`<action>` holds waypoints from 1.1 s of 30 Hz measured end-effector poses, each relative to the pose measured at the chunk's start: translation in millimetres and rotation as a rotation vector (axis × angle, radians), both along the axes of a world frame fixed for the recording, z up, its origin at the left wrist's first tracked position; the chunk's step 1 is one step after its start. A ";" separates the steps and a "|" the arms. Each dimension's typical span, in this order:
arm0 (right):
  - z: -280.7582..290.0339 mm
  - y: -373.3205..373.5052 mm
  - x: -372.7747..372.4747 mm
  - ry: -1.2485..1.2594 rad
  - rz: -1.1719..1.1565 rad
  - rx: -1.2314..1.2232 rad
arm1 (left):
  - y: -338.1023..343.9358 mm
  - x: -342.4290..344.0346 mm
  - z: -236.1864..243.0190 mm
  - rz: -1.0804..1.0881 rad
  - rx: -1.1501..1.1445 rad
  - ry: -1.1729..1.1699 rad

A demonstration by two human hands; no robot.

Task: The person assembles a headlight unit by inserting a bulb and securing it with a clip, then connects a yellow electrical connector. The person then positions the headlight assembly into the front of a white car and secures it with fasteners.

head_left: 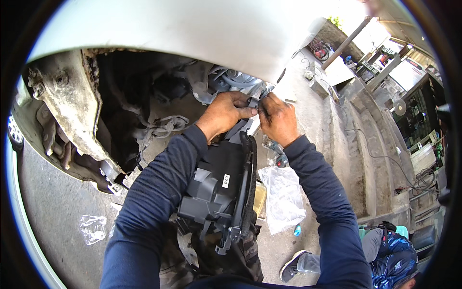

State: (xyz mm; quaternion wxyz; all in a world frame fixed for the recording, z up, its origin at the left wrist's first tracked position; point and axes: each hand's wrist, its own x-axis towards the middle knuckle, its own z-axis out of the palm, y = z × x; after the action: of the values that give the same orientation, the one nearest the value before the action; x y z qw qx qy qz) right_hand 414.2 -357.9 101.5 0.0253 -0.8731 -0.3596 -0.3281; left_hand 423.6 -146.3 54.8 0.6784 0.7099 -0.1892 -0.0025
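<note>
A black plastic housing (216, 178), which looks like the back of a car headlight, lies in front of me over my legs with a small white label on it. At its far end my left hand (225, 113) is closed, thumb and fingers pinched together. Right beside it my right hand (279, 119) is closed too, its fingers curled down close to the left fingertips. Between them a small grey part (253, 102) partly shows; the fingers hide most of it. Both hands work just below the edge of a white car body panel (192, 29).
The car's open front cavity (130, 91) has a rusty metal edge at left. Clear plastic bags (284, 197) and a power tool (276, 156) lie on the floor to the right. A person in a blue patterned top (394, 262) is at lower right, near concrete steps (370, 159).
</note>
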 end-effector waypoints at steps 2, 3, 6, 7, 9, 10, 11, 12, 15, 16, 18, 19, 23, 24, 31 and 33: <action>1.9 -1.6 0.3 0.040 0.014 0.011 | 0.0 0.0 0.4 -0.018 -0.012 0.013; 2.6 -3.1 -0.1 0.042 0.039 -0.001 | -0.2 -0.3 0.9 -0.019 -0.004 0.027; 3.6 -7.2 -4.5 0.017 0.047 -0.022 | 0.1 -3.3 2.5 -0.030 -0.034 0.028; 3.0 -7.5 -6.3 -0.009 0.002 -0.017 | 0.4 -4.1 3.7 -0.028 -0.038 0.022; 2.3 -8.4 -10.0 -0.058 -0.057 -0.016 | 0.7 -5.8 6.2 -0.017 -0.026 0.021; 1.4 -7.3 -10.7 -0.082 -0.065 -0.019 | 0.8 -7.3 7.1 -0.007 -0.028 0.017; 0.3 -6.0 -11.3 -0.095 -0.077 -0.022 | 1.3 -8.5 8.1 -0.022 -0.027 0.036; -0.6 -5.8 -12.4 -0.122 -0.060 0.009 | 2.1 -9.1 9.1 -0.035 -0.028 0.054; -3.8 -4.2 -11.2 -0.160 -0.014 0.038 | 3.1 -10.8 10.8 -0.038 -0.041 0.051; -5.1 -4.5 -9.9 -0.138 0.008 0.045 | 3.2 -10.9 10.9 -0.047 -0.050 0.050; -8.0 -4.7 -5.6 -0.097 0.057 0.063 | 3.5 -10.2 11.3 -0.052 -0.050 0.056; -9.9 -5.0 -3.6 -0.092 0.077 0.088 | 3.2 -10.1 11.1 -0.045 -0.044 0.061; -15.8 -5.0 3.2 -0.064 0.120 0.135 | 3.8 -9.7 11.2 -0.043 -0.033 0.074; -16.3 -5.4 3.7 -0.055 0.118 0.131 | 2.9 -10.2 11.2 -0.034 -0.040 0.077; -3.1 -12.3 5.6 -0.023 0.079 -0.071 | 6.4 -9.8 14.7 -0.017 0.065 0.050; -0.2 -13.2 4.8 -0.028 0.082 -0.118 | 6.2 -8.5 14.0 -0.020 0.054 0.054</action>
State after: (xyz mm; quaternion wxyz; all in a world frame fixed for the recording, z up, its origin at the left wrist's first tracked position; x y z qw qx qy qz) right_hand 419.0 -371.1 101.3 -0.0179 -0.8530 -0.4141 -0.3173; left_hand 415.0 -140.1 68.8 0.6637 0.7258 -0.1778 -0.0334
